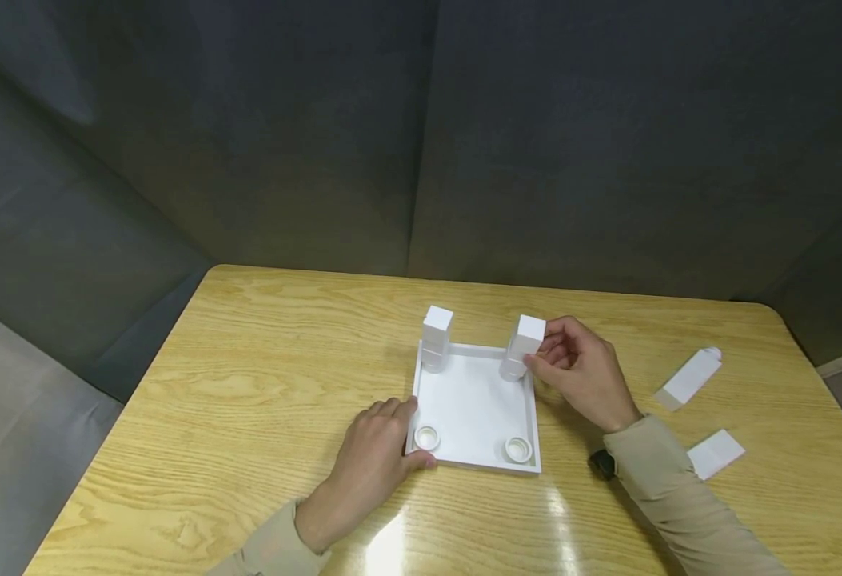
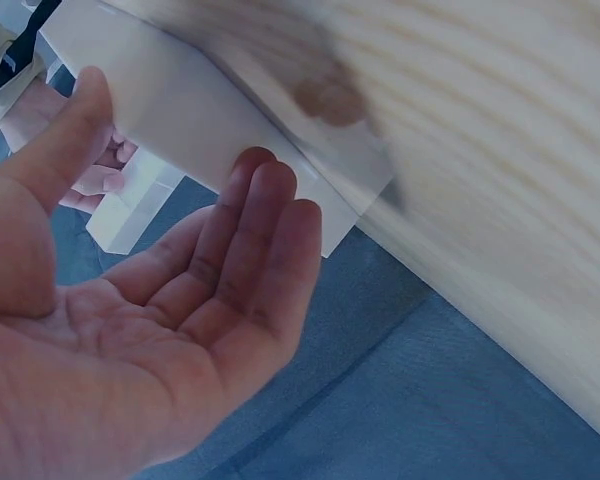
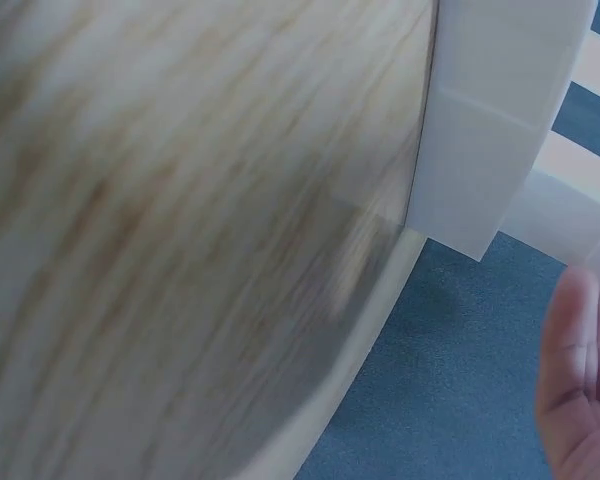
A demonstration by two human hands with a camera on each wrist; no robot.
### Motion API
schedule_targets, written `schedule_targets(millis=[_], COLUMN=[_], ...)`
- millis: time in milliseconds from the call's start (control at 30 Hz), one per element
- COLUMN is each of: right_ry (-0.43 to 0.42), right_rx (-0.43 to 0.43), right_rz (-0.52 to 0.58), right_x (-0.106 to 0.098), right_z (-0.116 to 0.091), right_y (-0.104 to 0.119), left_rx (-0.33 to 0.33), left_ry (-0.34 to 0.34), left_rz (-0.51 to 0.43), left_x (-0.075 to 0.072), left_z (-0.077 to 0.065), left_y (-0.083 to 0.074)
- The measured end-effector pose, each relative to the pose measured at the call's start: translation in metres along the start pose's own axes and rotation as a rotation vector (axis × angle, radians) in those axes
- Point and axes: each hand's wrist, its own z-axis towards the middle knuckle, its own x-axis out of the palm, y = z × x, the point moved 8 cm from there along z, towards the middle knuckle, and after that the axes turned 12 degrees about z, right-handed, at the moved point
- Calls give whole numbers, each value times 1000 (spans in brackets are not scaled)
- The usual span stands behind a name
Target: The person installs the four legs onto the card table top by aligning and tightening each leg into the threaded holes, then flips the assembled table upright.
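A white square panel (image 1: pixel 474 408) with a raised rim lies on the table. My left hand (image 1: pixel 377 448) holds its near left corner, thumb at the front edge and fingers along the left side. In the left wrist view those fingers (image 2: pixel 270 240) touch the panel's side wall. One white square-sided leg (image 1: pixel 436 332) stands upright in the far left corner. Another white leg (image 1: pixel 524 340) stands in the far right corner, and my right hand (image 1: pixel 586 372) pinches it between thumb and fingers. Round white sockets fill the two near corners, left (image 1: pixel 427 438) and right (image 1: pixel 517 450).
Two loose white parts lie to the right: a leg with a rounded end (image 1: pixel 690 378) and a block (image 1: pixel 716 454) partly hidden by the right sleeve. The wooden table (image 1: pixel 248 384) ends at a dark curtain (image 1: pixel 421 144) behind. A black band (image 1: pixel 602 464) shows under the right wrist.
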Motion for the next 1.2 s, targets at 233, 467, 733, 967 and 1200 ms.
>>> schedule_targets(millis=[233,467,733,967,1200], right_ry=[-11,-13,-17,-33,-53], right_rx=[10,-1,-17,-13,-10], right_rz=[-5,-12,-19,-46,-104], right_x=[0,-1,-1,-1,-1], right_z=[0,0,0,0,-1], right_y=[-2,-1,0,2,3], left_rx=[-8,-8,6,38,29], left_ry=[6,4,-14,-52,-42], left_rz=[2,-6,-1,2,0], left_x=[0,0,-2,-1,-2], left_z=[0,0,-1,0,-1], left_y=[1,0,-2,-1,-2])
